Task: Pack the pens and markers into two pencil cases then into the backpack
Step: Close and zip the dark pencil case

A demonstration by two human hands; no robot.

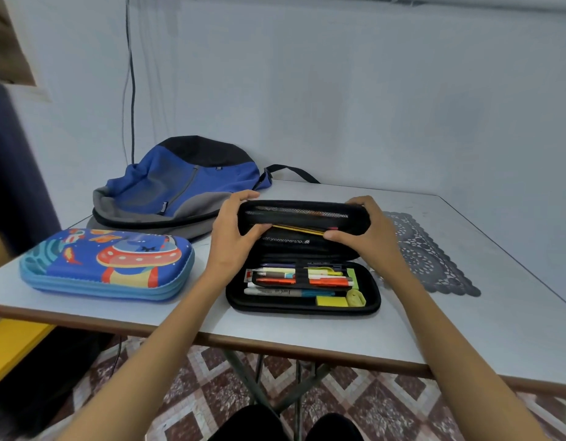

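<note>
My left hand (232,237) and right hand (366,238) each grip an end of the raised lid (304,207) of the black pencil case (302,307), fingers curled over its top rim and thumbs on the inside. Its tray sits near the table's (440,332) front edge, with pens and markers (294,282) lying in it. The zipped blue cartoon pencil case (110,264) lies near the front left corner, the backpack (180,183) at the back left, and a grey lace mat (429,257) to the right.
</note>
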